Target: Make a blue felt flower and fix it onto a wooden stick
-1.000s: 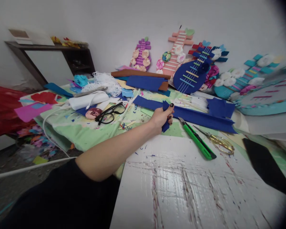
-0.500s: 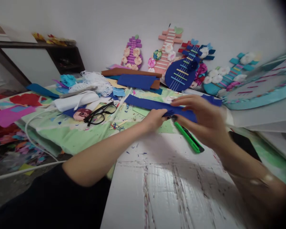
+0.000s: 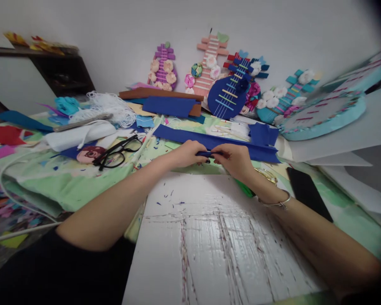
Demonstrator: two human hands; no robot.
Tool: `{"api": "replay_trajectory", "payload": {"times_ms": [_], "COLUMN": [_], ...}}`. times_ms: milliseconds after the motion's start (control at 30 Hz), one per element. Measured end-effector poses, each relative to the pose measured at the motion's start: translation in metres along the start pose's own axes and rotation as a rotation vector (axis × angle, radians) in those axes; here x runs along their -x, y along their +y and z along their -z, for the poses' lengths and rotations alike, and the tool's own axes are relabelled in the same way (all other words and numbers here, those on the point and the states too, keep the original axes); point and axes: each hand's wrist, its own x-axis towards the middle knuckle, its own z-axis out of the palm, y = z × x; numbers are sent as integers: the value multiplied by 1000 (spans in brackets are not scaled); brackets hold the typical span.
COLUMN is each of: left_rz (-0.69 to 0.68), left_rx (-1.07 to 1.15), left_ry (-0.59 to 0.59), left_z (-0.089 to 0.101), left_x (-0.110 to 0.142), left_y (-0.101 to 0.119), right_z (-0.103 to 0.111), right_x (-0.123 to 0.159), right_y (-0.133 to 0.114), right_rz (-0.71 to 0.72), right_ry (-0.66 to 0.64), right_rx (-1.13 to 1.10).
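My left hand [image 3: 186, 153] and my right hand [image 3: 233, 159] meet at the middle of the table, both closed on a small piece of dark blue foam [image 3: 209, 154] pinched between them. Just behind them lies a long blue foam strip [image 3: 178, 134]. A green utility knife [image 3: 244, 188] is mostly hidden under my right wrist, which wears a silver bracelet. In front of my hands is a white, scored cutting board [image 3: 216, 241].
Black glasses [image 3: 117, 151], a white roll [image 3: 79, 134] and white string [image 3: 109, 106] lie at the left. Foam guitar crafts [image 3: 228, 91] lean on the wall. A black phone [image 3: 307, 192] and gold scissors [image 3: 268, 175] are at the right, with a turquoise round piece [image 3: 324, 118] behind.
My right hand came into view and closed on the blue foam piece beside my left hand. The view has shifted left, and the knife is now mostly covered by my right wrist.
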Motion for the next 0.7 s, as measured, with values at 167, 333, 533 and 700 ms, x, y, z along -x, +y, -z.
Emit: {"api": "replay_trajectory", "payload": {"times_ms": [167, 333, 533, 700], "left_rz": [38, -45, -25, 2], "left_rx": [-24, -78, -64, -75], "left_ry": [15, 23, 18, 47], "left_z": [10, 6, 6, 5], "left_x": [1, 0, 2, 0], "left_y": [-11, -8, -3, -7], "right_z": [-5, -6, -4, -3], "right_x": [-1, 2, 1, 1], "right_y": [9, 5, 3, 4], "right_rz": [-93, -45, -68, -93], "right_ry": [-28, -87, -54, -49], "right_rx": [-95, -234, -160, -193]}}
